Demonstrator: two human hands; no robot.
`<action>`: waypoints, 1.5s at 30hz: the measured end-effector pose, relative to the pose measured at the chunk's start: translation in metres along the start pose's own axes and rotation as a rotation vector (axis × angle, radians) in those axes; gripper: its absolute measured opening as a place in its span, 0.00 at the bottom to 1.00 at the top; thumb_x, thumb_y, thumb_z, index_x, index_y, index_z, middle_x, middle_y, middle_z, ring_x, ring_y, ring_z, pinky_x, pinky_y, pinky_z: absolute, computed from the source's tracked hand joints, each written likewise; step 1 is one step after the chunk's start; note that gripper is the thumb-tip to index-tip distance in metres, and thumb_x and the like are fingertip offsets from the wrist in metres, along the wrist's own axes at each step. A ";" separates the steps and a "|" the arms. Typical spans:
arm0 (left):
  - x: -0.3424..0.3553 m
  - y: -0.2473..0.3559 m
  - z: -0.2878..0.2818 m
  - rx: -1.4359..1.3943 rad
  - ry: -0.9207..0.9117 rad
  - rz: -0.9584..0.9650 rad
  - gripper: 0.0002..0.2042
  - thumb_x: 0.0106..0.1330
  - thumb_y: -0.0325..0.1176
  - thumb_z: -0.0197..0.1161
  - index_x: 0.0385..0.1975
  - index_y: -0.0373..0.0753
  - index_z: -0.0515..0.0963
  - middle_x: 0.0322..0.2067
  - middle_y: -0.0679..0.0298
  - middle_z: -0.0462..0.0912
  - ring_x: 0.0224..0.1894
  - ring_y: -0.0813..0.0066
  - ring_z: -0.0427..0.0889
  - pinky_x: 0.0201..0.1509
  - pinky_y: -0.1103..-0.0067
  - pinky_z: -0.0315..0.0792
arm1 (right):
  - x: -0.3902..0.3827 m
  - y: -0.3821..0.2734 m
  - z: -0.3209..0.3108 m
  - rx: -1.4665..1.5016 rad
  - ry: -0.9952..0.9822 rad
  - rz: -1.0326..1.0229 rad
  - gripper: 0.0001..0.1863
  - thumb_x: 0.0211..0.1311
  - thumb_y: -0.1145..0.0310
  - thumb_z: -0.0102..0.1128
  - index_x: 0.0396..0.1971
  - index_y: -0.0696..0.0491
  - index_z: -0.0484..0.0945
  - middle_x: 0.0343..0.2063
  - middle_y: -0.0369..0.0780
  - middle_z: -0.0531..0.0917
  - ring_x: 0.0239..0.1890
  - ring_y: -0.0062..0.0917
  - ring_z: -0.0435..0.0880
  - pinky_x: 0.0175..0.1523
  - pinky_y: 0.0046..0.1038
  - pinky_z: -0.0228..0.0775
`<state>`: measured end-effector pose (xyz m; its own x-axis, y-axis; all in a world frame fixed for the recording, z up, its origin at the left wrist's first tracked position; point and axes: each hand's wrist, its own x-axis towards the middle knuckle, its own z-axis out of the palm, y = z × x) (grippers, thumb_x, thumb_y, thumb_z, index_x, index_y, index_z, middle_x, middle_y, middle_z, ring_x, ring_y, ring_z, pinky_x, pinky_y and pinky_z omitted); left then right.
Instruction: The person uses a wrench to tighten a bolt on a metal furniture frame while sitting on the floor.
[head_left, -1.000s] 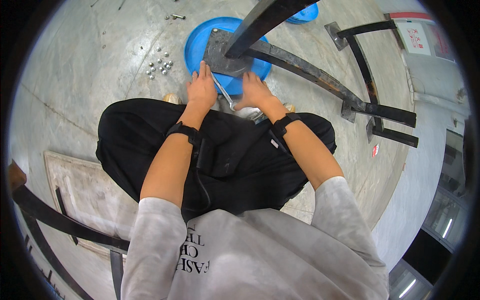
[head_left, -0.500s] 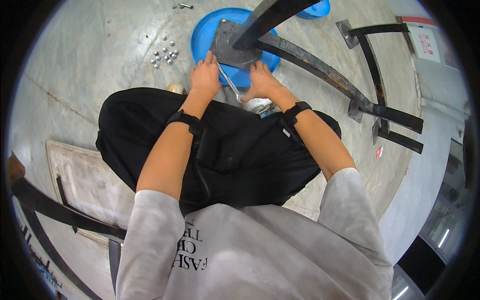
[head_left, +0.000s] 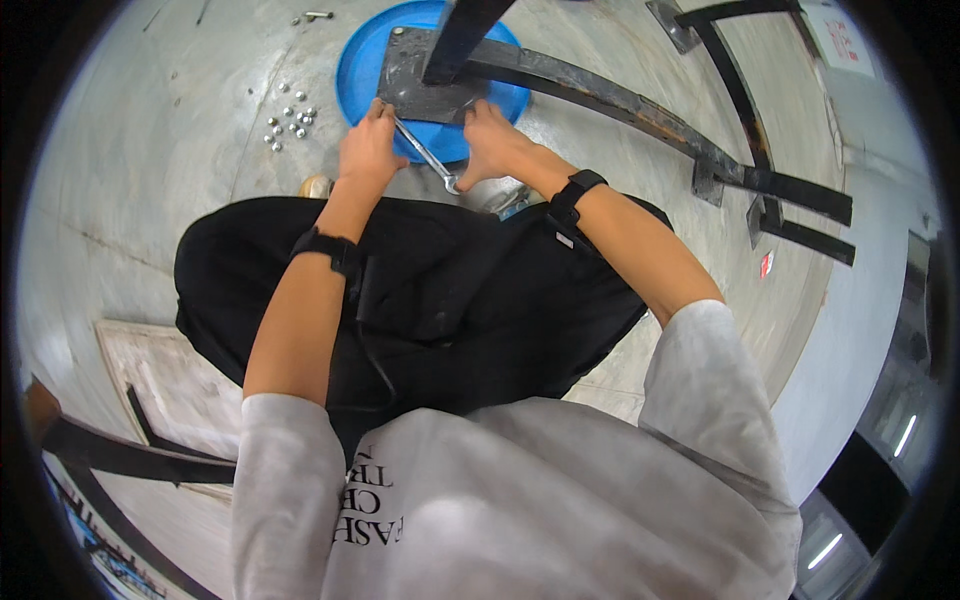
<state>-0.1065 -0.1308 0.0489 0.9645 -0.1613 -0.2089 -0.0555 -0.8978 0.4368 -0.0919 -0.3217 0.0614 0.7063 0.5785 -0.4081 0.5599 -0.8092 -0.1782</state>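
Note:
A dark square steel plate (head_left: 408,87) with black bars rises from the blue round tray (head_left: 352,65) in front of me. A silver wrench (head_left: 423,150) slants across the tray's near part, between my hands. My left hand (head_left: 372,145) has its fingers curled at the plate's near-left edge and the wrench's upper end; what they grip is too small to make out. My right hand (head_left: 487,145) has thumb and fingers wide apart, fingertips at the plate's near-right edge, thumb at the wrench's lower end. Behind it is a partly hidden metal object (head_left: 497,200).
Several shiny round metal pieces (head_left: 292,125) lie left of the tray, with a bolt (head_left: 320,15) beyond. Black bar frames (head_left: 732,70) with foot plates reach along the right, near a wall. Another black frame (head_left: 140,455) and a pale board (head_left: 175,370) are at lower left.
The whole view has shifted, putting tray and plate higher and slightly left. My hands, wrench and plate keep nearly the same arrangement; my right thumb stays at the wrench's end.

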 end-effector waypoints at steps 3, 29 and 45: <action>-0.015 0.026 -0.004 0.122 -0.019 0.105 0.42 0.30 0.30 0.74 0.54 0.39 0.62 0.57 0.55 0.60 0.54 0.54 0.66 0.53 0.67 0.66 | -0.001 0.008 0.007 0.012 0.046 0.015 0.47 0.20 0.49 0.68 0.36 0.76 0.68 0.41 0.58 0.68 0.46 0.47 0.65 0.53 0.33 0.62; 0.059 0.048 0.019 -0.320 -0.561 0.953 0.58 0.19 0.35 0.78 0.57 0.27 0.48 0.58 0.43 0.52 0.62 0.47 0.50 0.66 0.68 0.49 | -0.029 -0.001 0.009 0.230 0.087 0.329 0.52 0.21 0.46 0.70 0.47 0.69 0.66 0.50 0.53 0.65 0.56 0.42 0.59 0.59 0.49 0.48; 0.065 0.040 0.015 0.157 -0.405 1.123 0.52 0.29 0.55 0.71 0.54 0.26 0.57 0.56 0.45 0.59 0.59 0.52 0.58 0.61 0.68 0.58 | -0.035 -0.014 0.012 0.095 0.085 0.544 0.50 0.24 0.43 0.67 0.45 0.69 0.68 0.53 0.58 0.60 0.56 0.46 0.59 0.54 0.39 0.61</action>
<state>-0.0494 -0.1833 0.0398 0.2080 -0.9767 -0.0523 -0.8705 -0.2093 0.4454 -0.1297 -0.3319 0.0673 0.9171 0.0775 -0.3911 0.0658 -0.9969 -0.0431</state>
